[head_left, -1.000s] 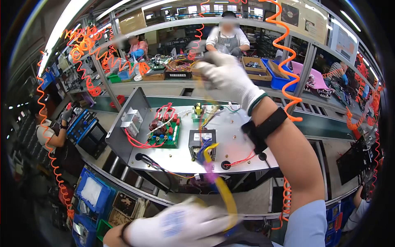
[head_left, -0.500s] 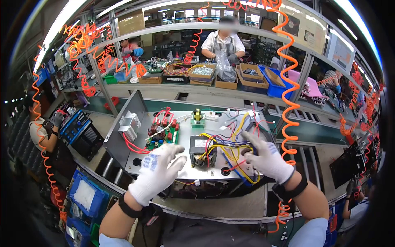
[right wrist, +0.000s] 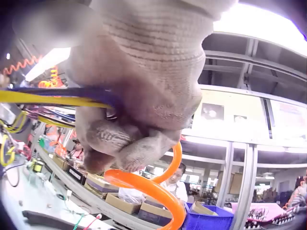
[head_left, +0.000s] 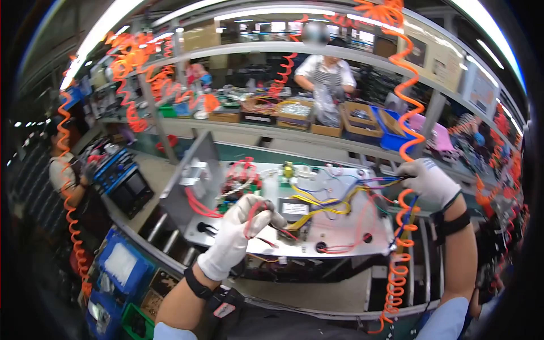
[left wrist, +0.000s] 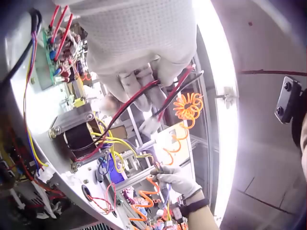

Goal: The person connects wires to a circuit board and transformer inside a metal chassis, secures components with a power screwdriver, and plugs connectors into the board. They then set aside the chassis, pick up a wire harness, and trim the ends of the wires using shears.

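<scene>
My gloved left hand (head_left: 241,224) pinches a pair of red and black wires (left wrist: 136,98) over the front of a metal chassis (head_left: 351,235). Out to the right, my gloved right hand (head_left: 432,182) grips a bundle of yellow and blue wires (head_left: 362,186), drawn taut from the transformer (head_left: 294,208). In the right wrist view the fingers curl round the yellow and blue strands (right wrist: 53,98). The transformer is bolted to the plate, left of its middle. Behind the left hand, a green circuit board (head_left: 231,197) with red leads is partly hidden.
An orange coiled air hose (head_left: 409,102) hangs beside my right hand. Blue parts bins (head_left: 122,258) stand at the lower left. Cardboard boxes (head_left: 294,113) line the bench opposite, where a person works. A grey upright panel (head_left: 195,164) bounds the chassis on the left.
The right hand has pulled the yellow and blue bundle to the right and up off the plate. My left hand, open half a second ago, now pinches red and black wires.
</scene>
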### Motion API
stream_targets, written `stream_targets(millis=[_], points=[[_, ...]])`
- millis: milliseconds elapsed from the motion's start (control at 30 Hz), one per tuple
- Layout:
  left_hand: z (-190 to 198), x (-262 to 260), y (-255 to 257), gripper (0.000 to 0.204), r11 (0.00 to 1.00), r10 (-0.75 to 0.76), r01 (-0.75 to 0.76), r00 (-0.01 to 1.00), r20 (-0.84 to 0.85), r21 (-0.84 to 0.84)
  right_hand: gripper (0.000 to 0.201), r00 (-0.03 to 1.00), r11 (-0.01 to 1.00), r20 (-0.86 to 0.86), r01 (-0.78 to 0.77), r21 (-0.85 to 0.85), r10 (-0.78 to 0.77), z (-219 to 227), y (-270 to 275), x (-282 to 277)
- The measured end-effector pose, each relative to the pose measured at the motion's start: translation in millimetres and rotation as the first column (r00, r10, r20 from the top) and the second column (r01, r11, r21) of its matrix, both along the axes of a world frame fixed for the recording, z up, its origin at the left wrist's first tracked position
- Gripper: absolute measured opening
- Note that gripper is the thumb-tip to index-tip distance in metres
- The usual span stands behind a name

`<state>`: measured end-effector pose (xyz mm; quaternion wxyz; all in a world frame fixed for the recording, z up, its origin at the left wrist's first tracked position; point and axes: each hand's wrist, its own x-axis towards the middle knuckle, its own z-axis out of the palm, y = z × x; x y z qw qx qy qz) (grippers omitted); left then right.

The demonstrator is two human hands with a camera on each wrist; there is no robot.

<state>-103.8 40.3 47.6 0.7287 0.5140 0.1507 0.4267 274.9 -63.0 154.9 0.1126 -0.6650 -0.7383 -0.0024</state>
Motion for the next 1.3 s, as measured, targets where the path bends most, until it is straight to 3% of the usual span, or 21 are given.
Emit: stream_targets(millis=[67, 100, 133, 167, 200, 233, 300, 367, 433, 467, 500, 533, 567, 600, 633, 767, 933, 1033, 1067, 1167, 1300], points=[[7, -14, -15, 0.017, 0.988, 0.094, -0.07, 0.98, -0.176, 0.136, 0.022, 0.968, 0.994, -0.227, 0.103, -0.045, -0.11, 12, 21, 6], [7, -20, -22, 0.02, 0.963, 0.178, -0.102, 0.936, -0.304, 0.249, 0.019, 0.987, 0.962, 0.016, -0.16, 0.221, 0.16, 5, 36, 29], [6, -23, -36, 0.028, 0.873, 0.246, 0.002, 0.862, -0.444, 0.489, 0.013, 0.988, 0.985, -0.144, 0.078, 0.156, -0.056, 21, 43, 12], [-4, -19, -43, 0.031, 0.994, -0.058, 0.079, 0.973, -0.225, 0.082, 0.018, 0.963, 0.933, -0.266, 0.05, 0.357, 0.05, -5, 76, 63], [14, -22, -62, 0.029, 0.989, -0.064, 0.089, 0.977, -0.205, 0.116, 0.026, 0.991, 0.908, -0.12, -0.002, 0.42, 0.057, 10, 90, 44], [17, -22, -73, 0.023, 0.973, 0.0, 0.078, 0.94, -0.34, 0.215, 0.039, 0.738, 0.963, -0.673, 0.14, 0.229, 0.052, 8, 123, 31], [-27, -4, -70, 0.014, 0.617, 0.343, -0.128, 0.932, -0.118, 0.776, 0.013, 0.971, 0.797, 0.11, -0.236, 0.556, 0.211, 30, 140, 5], [-15, -13, -87, 0.013, 0.722, 0.275, -0.034, 0.93, -0.242, 0.691, 0.02, 0.924, 0.955, -0.357, -0.026, 0.294, 0.136, 19, 162, -24], [-22, -26, -99, 0.011, 0.81, 0.356, -0.133, 0.885, -0.299, 0.57, 0.024, 0.998, 1.0, -0.054, -0.027, -0.011, 0.026, 33, 129, -79], [-37, -31, -98, 0.008, 0.693, 0.56, -0.281, 0.79, -0.25, 0.664, 0.035, 0.907, 0.983, 0.382, -0.185, -0.022, 0.179, 13, 158, -51], [-61, -35, -91, 0.007, 0.559, 0.706, -0.385, 0.686, -0.177, 0.734, 0.042, 0.89, 0.968, 0.416, -0.24, 0.074, 0.189, -19, 189, -19], [-87, -38, -77, 0.007, 0.807, 0.51, -0.446, 0.857, -0.076, 0.386, 0.048, 0.872, 0.949, 0.457, -0.273, 0.155, 0.176, -40, 203, -10], [-97, -51, -62, 0.015, 0.981, 0.148, -0.175, 0.955, 0.257, 0.083, 0.059, 0.935, 0.948, 0.221, -0.304, 0.093, 0.278, -6, 148, -80], [-116, -59, -69, 0.019, 0.916, 0.398, -0.399, 0.917, 0.04, 0.039, 0.062, 0.909, 0.904, -0.042, -0.405, 0.139, 0.414, -15, 144, -98], [-64, -54, -88, 0.028, 0.906, 0.342, -0.326, 0.94, 0.013, -0.268, 0.06, 0.836, 0.87, -0.247, -0.487, 0.074, 0.489, -10, 125, -139], [-60, -47, -71, 0.052, 0.949, 0.307, -0.307, 0.952, -0.001, -0.076, 0.058, 0.538, 0.579, -0.283, -0.811, 0.085, 0.794, -34, 75, -226], [-44, -49, -60, 0.024, 0.879, 0.377, -0.312, 0.918, -0.124, 0.36, 0.043, 0.395, 0.4, -0.071, -0.883, 0.246, 0.916, -49, 69, -270], [-52, -49, -48, 0.027, 0.995, -0.073, 0.087, 0.962, 0.262, -0.042, 0.026, 0.456, 0.485, -0.186, -0.86, 0.159, 0.87, -52, 71, -275], [-48, -62, -47, 0.029, 0.997, -0.073, 0.072, 0.996, -0.055, -0.026, 0.015, 0.571, 0.603, -0.203, -0.781, 0.165, 0.796, -50, 68, -281], [-30, -65, -49, 0.027, 0.992, 0.117, -0.125, 0.937, -0.33, -0.003, 0.009, 0.704, 0.783, -0.343, -0.571, 0.246, 0.622, -55, 69, -275], [-24, -95, -54, 0.039, 0.955, 0.026, -0.008, 0.998, 0.056, -0.295, 0.008, 0.711, 0.792, -0.378, -0.434, 0.429, 0.594, -60, 74, -270]])
